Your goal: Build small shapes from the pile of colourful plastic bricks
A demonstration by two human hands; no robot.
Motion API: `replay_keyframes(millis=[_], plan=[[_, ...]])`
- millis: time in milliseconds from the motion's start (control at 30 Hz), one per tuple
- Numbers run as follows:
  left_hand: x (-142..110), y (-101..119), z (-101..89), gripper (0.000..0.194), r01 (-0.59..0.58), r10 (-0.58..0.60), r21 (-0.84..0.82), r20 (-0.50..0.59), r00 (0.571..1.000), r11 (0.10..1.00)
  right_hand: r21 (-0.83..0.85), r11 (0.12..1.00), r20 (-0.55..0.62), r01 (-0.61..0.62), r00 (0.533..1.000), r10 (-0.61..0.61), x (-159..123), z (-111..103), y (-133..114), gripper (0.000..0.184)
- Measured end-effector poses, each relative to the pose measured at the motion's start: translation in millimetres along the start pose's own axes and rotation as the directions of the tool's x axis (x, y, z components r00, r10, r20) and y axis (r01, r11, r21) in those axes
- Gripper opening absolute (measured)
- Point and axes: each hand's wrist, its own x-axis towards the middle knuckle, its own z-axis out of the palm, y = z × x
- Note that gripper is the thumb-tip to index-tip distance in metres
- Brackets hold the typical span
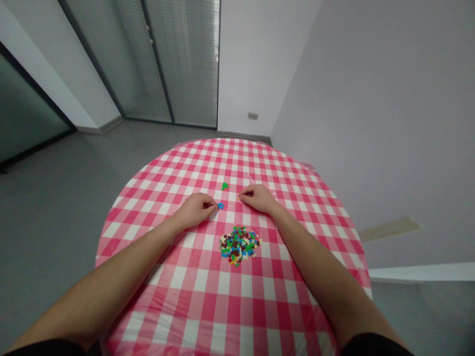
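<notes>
Curling half-closed, the left hand [195, 210] and right hand [258, 198] sit well inside the checked tablecloth's [200, 296] edge.

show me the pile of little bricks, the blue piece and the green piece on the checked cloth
pile of small plastic bricks [239, 244], head view, middle of the heap
blue plastic piece [221, 205], head view, centre of the piece
green plastic piece [224, 186], head view, centre of the piece

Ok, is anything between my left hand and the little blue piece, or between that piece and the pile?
Nothing visible stands in the way. The fingers of your left hand sit right beside the blue piece, and only checked tablecloth lies between it and the pile of coloured pieces.
</notes>
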Motion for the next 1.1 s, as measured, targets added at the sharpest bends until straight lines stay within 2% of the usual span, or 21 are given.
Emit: replay_keyframes(millis=[233,533,633,733,800,900,1000,1100], plan=[[-0.4,0.7,0.6,0.02,0.007,-0.007,0.009,0.002,1.0,1.0,-0.083,0.995,-0.023,0.049,0.998,-0.051,-0.7,3.7,-1.5,0.012],[-2.0,3.2,-1.4,0.019,-0.021,0.021,0.052,0.014,1.0,0.998,-0.074,0.996,-0.027,0.054,0.998,-0.056,-1.2,6.5,-2.6,0.013],[-5.1,11.7,-3.3,0.017,-0.133,0.126,0.06,0.105,0.986,0.989,-0.022,0.999,-0.017,0.038,0.999,-0.039,-2.0,4.5,-5.4,0.013],[-8.9,23.3,-3.4,0.017,-0.286,0.279,-0.017,0.274,0.92,0.958,0.044,0.999,0.073,0.029,0.997,-0.032,-4.9,-3.5,-13.0,0.012],[-10.8,29.1,-2.1,0.017,-0.346,0.345,-0.062,0.348,0.872,0.936,0.07,0.996,0.223,0.049,0.973,-0.063,-8.7,-10.8,-20.9,0.012],[-12.5,32.3,0.2,0.016,-0.368,0.373,-0.09,0.393,0.841,0.925,0.067,0.987,0.44,0.148,0.883,-0.163,-16.1,-17.8,-35.1,0.015],[-13.1,31.5,1.2,0.017,-0.363,0.376,-0.114,0.412,0.83,0.925,0.06,0.971,0.533,0.23,0.815,-0.226,-22.4,-15.3,-47.4,0.022],[-13.5,31.0,0.7,0.019,-0.352,0.384,-0.153,0.405,0.83,0.923,0.069,0.963,0.558,0.26,0.791,-0.253,-25.4,-8.8,-54.1,0.026]])
